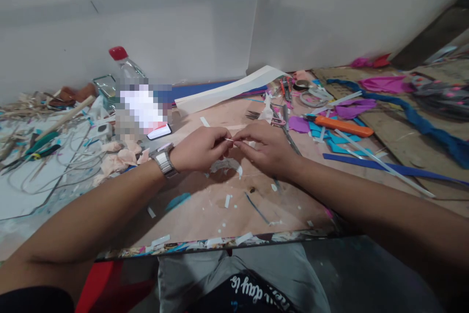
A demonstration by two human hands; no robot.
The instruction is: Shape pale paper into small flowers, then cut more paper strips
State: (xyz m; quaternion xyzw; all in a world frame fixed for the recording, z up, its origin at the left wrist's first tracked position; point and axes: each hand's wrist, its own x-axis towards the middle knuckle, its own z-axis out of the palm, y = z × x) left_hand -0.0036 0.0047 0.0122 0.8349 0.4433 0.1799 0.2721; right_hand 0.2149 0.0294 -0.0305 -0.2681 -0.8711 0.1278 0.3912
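Fingertip to fingertip, my two hands meet above the middle of the table [212, 220]. My left hand [201, 149], with a metal watch on its wrist, pinches one end of a thin white strip [229, 139]. The fingers of my right hand [266, 147] close on the strip's other side. Only a short bit of it shows between the fingertips, so its full length is hidden. Below the hands lies a crumpled clear-white scrap [227, 167]. Just beyond the right hand are scissors [276, 120] and a white paper piece [266, 108].
An orange cutter [337, 125] lies at the right among coloured paper scraps. A lit phone [159, 130] and a red-capped bottle [124, 61] stand back left. Green-handled pliers [42, 142] and cables lie left. A long cream paper strip [234, 89] stretches along the back by the wall.
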